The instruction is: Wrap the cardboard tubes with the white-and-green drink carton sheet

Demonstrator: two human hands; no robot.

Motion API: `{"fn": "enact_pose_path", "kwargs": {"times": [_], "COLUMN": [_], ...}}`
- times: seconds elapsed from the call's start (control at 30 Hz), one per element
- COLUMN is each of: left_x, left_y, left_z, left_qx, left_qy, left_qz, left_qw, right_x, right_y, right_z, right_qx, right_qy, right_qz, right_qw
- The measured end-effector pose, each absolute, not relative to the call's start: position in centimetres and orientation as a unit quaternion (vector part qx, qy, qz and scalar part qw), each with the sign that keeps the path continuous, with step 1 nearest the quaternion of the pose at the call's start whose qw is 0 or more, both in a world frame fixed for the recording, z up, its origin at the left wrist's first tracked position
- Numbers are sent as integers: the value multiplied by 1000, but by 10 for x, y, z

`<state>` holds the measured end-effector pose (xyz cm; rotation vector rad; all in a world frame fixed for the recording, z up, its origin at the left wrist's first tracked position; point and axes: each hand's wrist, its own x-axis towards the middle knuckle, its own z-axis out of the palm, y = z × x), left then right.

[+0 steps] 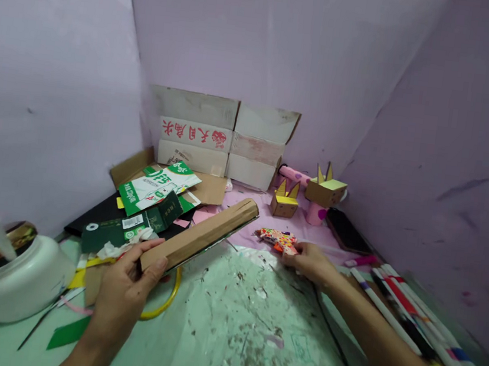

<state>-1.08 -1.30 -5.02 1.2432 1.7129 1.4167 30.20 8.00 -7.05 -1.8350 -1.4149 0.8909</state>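
Note:
My left hand [124, 287] grips the near end of a long folded strip of brown cardboard [205, 231], which slants up and away to the right over the green mat [245, 325]. My right hand [310, 261] is stretched forward, its fingers closed on a small object with a bright orange, multicoloured pattern [277, 239] that lies on the pink surface at the mat's far edge. A yellow ring [167, 301] lies under the cardboard near my left hand.
Green-and-white cartons [159, 187] and scraps pile at the left, a white pot [5, 278] at the near left. White boxes [223, 139] stand against the back wall. Two small cardboard figures [284, 203] [326, 190], a phone [348, 231] and rolled paper tubes [411, 310] lie at the right.

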Motion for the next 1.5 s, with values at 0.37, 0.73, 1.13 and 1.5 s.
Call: {"fn": "enact_pose_path", "kwargs": {"times": [0.37, 0.73, 1.13, 1.5], "left_x": [4, 32, 38, 39], "left_y": [-15, -30, -33, -34], "left_z": [-53, -67, -68, -68], "left_qx": [508, 583, 590, 598], "left_qy": [634, 625, 625, 624], "left_qz": [483, 429, 427, 420], "left_qw": [327, 293, 279, 277], "right_x": [311, 292, 278, 276], "right_y": [3, -49, -55, -57], "right_z": [-47, -70, -80, -89], "right_qx": [-596, -542, -506, -513], "right_qy": [-499, -646, -704, -683], "right_qz": [444, 362, 325, 332], "right_qw": [446, 397, 377, 399]}}
